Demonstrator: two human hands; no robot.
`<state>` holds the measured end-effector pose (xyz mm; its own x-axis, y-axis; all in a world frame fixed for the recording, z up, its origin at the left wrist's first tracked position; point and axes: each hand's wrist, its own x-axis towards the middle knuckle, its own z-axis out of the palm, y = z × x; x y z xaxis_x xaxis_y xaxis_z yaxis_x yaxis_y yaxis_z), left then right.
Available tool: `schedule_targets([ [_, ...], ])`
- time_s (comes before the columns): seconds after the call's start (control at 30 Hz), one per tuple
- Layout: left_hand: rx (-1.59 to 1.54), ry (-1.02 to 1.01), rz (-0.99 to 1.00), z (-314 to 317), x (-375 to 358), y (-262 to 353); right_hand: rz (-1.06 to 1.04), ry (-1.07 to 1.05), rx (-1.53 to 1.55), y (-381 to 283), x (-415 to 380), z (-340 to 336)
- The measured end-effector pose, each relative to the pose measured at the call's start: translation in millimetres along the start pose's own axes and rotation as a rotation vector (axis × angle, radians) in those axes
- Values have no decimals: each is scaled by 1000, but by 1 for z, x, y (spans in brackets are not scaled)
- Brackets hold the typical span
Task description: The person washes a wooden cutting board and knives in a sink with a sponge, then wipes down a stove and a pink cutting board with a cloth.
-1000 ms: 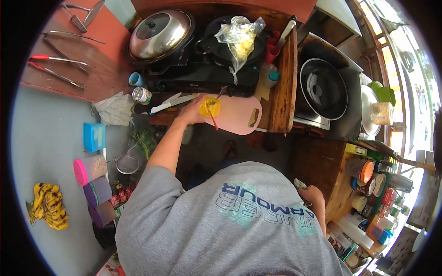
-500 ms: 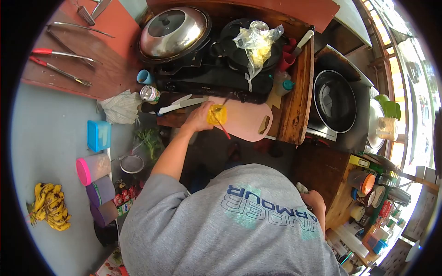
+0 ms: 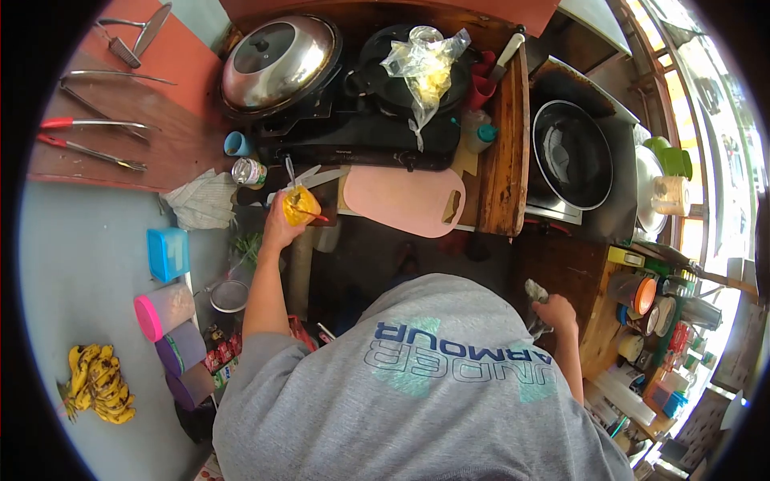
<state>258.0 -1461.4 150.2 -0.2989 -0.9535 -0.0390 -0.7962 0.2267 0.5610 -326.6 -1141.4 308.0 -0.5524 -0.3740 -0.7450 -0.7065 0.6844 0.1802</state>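
Observation:
My left hand (image 3: 281, 228) is wrapped round a small container of yellow stuff (image 3: 300, 206), with a red-handled utensil and a metal one sticking out. It is left of the pink cutting board (image 3: 401, 196) and near the white-handled knives (image 3: 319, 178) at the counter edge. On the right, my right hand (image 3: 555, 311) is closed on a crumpled greyish cloth (image 3: 536, 291), low beside the wooden cabinet.
Behind the board, a black gas stove (image 3: 361, 143) bears a lidded pan (image 3: 277, 64) and a dark pan under a plastic bag (image 3: 429, 68). A black wok (image 3: 573, 156) stands right. Bananas (image 3: 101, 383), a blue container (image 3: 168, 255) and tongs (image 3: 96, 123) lie left.
My left hand has moved left with the yellow container, from over the pink board to beside it. My right hand and the cloth have come further out from the body and show more.

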Motion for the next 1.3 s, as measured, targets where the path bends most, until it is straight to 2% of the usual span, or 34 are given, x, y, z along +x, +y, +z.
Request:
schedule_targets([
  [0.07,13,-9,-15,-4,-3,7,-1,105,34,-2,-1,-6],
  [0.13,24,-15,-25,-21,-9,25,16,100,76,-2,-1,-15],
  [0.23,165,-57,6,-73,-20,77,-29,296,157,11,0,-19],
  [0.27,162,-44,-118,-96,-21,107,-22,304,168,13,-7,-27],
  [0.3,162,-29,-251,-111,-22,132,-137,310,342,11,-18,-40],
  [0.33,168,-20,-255,-115,-21,155,-262,309,510,7,-24,-49],
  [0.37,-46,28,-135,-112,-21,181,-384,282,713,3,-26,-50],
  [0.4,-254,86,-16,-106,-21,207,-414,271,706,-9,-29,-57],
  [0.47,-391,-40,292,-72,-16,256,-699,55,1311,-50,-43,-69],
  [0.5,-413,-98,441,-62,-15,296,-746,8,1395,-76,-49,-72],
  [0.57,-785,-223,560,-24,-18,354,-858,-57,1426,-122,-56,-72],
  [0.6,-858,-312,608,-8,-18,371,-869,-41,1379,-142,-67,-74],
  [0.63,-761,-115,725,14,-19,381,-898,-45,1405,-155,-68,-68],
  [0.7,-760,-167,658,11,-16,378,-937,-50,1422,-167,-65,-62],
  [0.77,-757,-285,543,3,-13,365,-934,68,1218,-169,-65,-61],
  [0.8,-756,-276,539,0,-14,353,-942,64,1211,-168,-62,-56],
  [0.87,-873,-300,396,-8,-18,328,-987,-98,1111,-165,-56,-46],
  [0.93,-863,-318,348,-18,-24,314,-975,-76,1130,-172,-73,-60],
  [1.0,-849,-343,315,-22,-25,311,-974,-179,927,-171,-79,-76],
  [1.03,-952,-350,265,-22,-25,312,-1016,-266,1079,-169,-71,-72],
  [1.07,-1055,-359,215,-23,-22,313,-1015,-249,1088,-168,-74,-80],
  [1.13,-1012,-372,222,-21,-12,314,-1064,-305,1319,-165,-81,-102],
  [1.2,-972,-386,233,-23,-4,321,-1059,-271,1345,-161,-73,-113],
  [1.27,-856,-242,302,-29,1,328,-1104,-234,1385,-162,-70,-120],
  [1.3,-862,-254,335,-31,3,327,-1098,-221,1393,-165,-72,-122],
])
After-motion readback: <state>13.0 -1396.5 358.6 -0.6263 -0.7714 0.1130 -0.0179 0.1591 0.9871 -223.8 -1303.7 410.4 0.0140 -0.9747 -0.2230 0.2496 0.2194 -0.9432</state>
